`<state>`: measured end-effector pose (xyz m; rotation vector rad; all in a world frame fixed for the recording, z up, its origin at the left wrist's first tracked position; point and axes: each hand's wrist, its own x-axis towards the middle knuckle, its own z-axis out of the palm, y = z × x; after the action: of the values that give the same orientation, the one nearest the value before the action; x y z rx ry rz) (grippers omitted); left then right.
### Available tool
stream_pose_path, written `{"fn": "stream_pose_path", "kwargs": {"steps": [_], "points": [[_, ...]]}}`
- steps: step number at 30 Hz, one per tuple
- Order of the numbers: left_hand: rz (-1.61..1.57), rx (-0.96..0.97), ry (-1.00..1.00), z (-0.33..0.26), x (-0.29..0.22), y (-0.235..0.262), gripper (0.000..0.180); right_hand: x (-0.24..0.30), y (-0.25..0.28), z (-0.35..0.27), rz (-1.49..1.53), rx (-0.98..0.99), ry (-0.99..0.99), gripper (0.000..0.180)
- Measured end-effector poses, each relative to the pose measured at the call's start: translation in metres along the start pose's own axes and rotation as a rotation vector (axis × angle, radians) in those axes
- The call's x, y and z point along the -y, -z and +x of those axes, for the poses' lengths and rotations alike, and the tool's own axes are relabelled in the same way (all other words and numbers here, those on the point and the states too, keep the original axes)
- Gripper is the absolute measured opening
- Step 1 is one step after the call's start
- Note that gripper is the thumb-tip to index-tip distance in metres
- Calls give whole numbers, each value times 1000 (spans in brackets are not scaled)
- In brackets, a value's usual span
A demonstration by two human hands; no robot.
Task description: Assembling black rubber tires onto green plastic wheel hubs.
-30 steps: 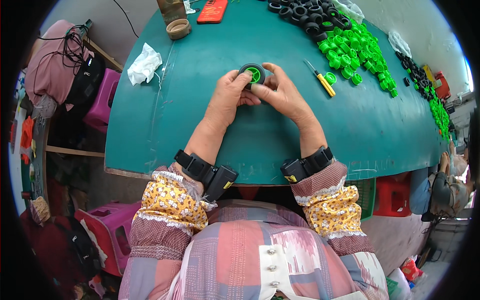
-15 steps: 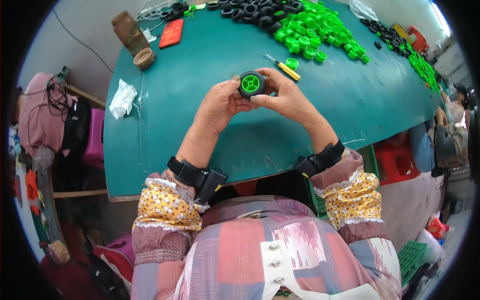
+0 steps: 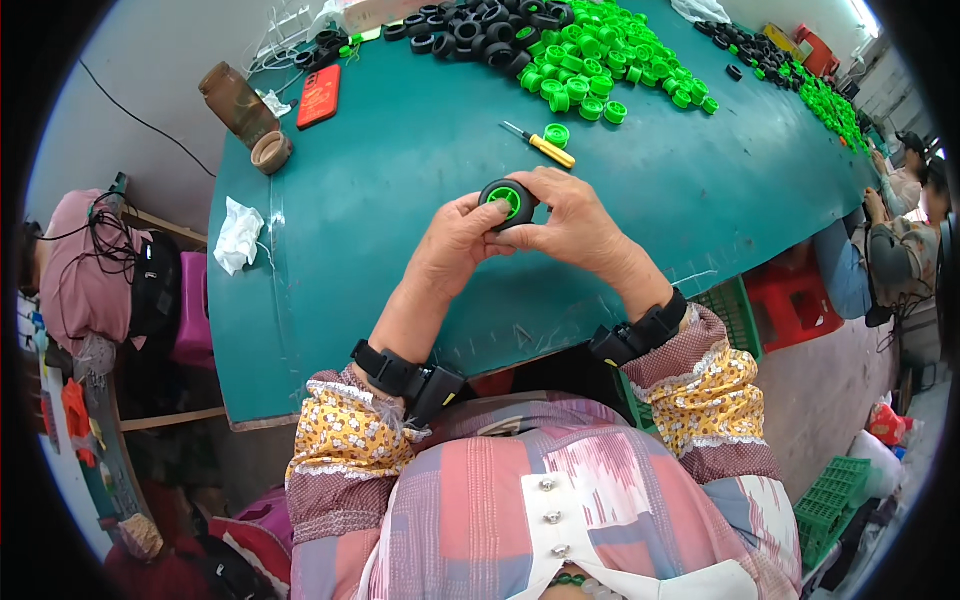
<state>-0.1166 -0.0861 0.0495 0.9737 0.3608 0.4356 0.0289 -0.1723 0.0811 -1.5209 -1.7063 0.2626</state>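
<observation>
Between my two hands is a small toy wheel (image 3: 519, 213), a black tyre around a bright green spoked rim, held above the table near its middle. My left hand (image 3: 462, 238) grips it from the left, the thumb lying over the green rim face. From the right, my right hand (image 3: 574, 220) holds the tyre's edge between thumb and fingers. Just beyond the hands, a yellow-handled screwdriver (image 3: 552, 151) lies on the table beside a single green rim (image 3: 556, 134).
The green table (image 3: 350, 220) carries heaps of green rims (image 3: 590, 65) and black tyres (image 3: 480, 35) at the back. A red phone (image 3: 319, 97), brown bottle (image 3: 236, 103), its lid (image 3: 271, 152) and crumpled tissue (image 3: 239, 235) are on the left. Other people (image 3: 900, 210) sit at the far right.
My left thumb has moved from the tyre's edge onto the green rim face. The wheel is slightly lower in view and tilted. The view itself has shifted a little.
</observation>
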Motion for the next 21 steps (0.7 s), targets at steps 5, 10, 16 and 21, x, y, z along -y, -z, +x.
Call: {"fn": "stream_pose_path", "kwargs": {"steps": [5, 10, 16, 21], "points": [[-28, -31, 15, -3, 12, 16, 32, -9, -17, -5, -166, -21, 115, 46], [-179, 10, -94, -6, 10, 20, 31, -1, -15, 2, -195, 38, 166, 46], [-25, -94, -164, -6, 2, 21, 32, 0, -36, 15, 99, 54, -9, 47], [-333, -84, -179, -10, 0, 22, 34, 12, -39, 23, 112, 27, -60, 48]]}}
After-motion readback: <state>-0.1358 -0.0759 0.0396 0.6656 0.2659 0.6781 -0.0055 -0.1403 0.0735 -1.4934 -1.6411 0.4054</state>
